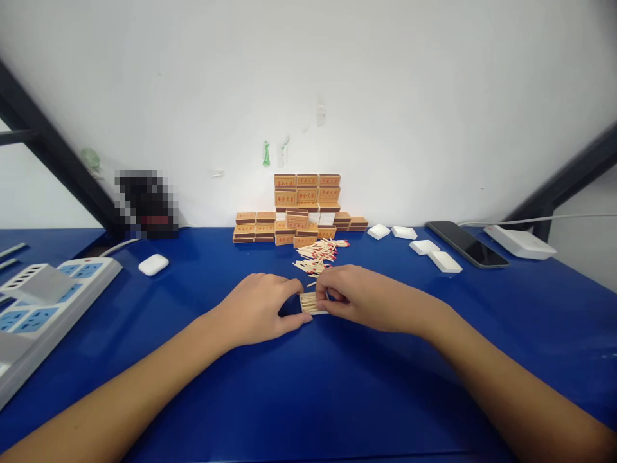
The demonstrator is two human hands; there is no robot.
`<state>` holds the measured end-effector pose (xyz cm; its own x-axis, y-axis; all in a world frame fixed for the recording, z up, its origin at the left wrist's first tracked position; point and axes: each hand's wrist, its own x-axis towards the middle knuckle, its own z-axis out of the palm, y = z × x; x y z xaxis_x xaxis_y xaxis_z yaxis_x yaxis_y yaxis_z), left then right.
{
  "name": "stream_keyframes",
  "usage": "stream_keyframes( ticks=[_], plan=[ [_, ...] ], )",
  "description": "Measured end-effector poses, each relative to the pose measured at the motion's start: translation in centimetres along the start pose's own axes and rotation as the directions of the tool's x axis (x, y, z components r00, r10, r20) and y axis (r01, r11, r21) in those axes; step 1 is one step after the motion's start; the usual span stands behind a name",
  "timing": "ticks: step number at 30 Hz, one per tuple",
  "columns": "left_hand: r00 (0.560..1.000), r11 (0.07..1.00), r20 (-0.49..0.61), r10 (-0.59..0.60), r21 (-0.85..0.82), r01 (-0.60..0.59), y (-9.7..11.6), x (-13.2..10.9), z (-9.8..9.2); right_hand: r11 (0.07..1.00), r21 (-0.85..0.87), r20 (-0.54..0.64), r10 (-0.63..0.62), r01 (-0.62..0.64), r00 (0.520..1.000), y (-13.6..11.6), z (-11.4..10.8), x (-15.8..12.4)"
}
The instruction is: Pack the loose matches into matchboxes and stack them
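Fingers of the left hand [255, 308], thumb at the near edge and forefinger at the far one, clasp the left end of a white matchbox tray [317, 313] lined with matchsticks [309, 302]. Fingers of the right hand [354, 292] bend close together over its right end; whether they pinch a match cannot be told. The tray lies between the two sets of fingers, its long axis running left to right, the right hand overlapping it more. Just beyond the fingers spreads a heap of loose red-tipped matches [315, 252], nearer the right hand; behind it rise stacked matchboxes [297, 218]. Farther right on the blue worktop [308, 399] sit white trays [445, 262] and a smartphone [467, 244]; well left, a power strip [96, 289].
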<state>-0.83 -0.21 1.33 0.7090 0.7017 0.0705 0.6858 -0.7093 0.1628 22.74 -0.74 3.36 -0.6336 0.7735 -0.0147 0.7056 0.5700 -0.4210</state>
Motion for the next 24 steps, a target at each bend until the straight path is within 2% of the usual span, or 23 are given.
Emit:
stream_keyframes(
  ticks=[6,12,24],
  plan=[
    [1.000,1.000,0.007,0.002,0.002,-0.002,0.08,0.04,-0.11,1.000,0.014,-0.087,-0.010,0.012,0.996,-0.19,0.31,0.46],
    [1.000,1.000,0.014,-0.005,0.007,0.005,0.17,-0.03,-0.15,1.000,0.013,-0.058,-0.020,0.021,0.998,-0.33,1.02,0.53],
    [1.000,1.000,0.005,0.004,0.031,-0.004,0.07,-0.09,-0.01,1.000,0.001,-0.031,0.025,-0.025,0.999,-0.35,0.37,0.25]
  ],
)
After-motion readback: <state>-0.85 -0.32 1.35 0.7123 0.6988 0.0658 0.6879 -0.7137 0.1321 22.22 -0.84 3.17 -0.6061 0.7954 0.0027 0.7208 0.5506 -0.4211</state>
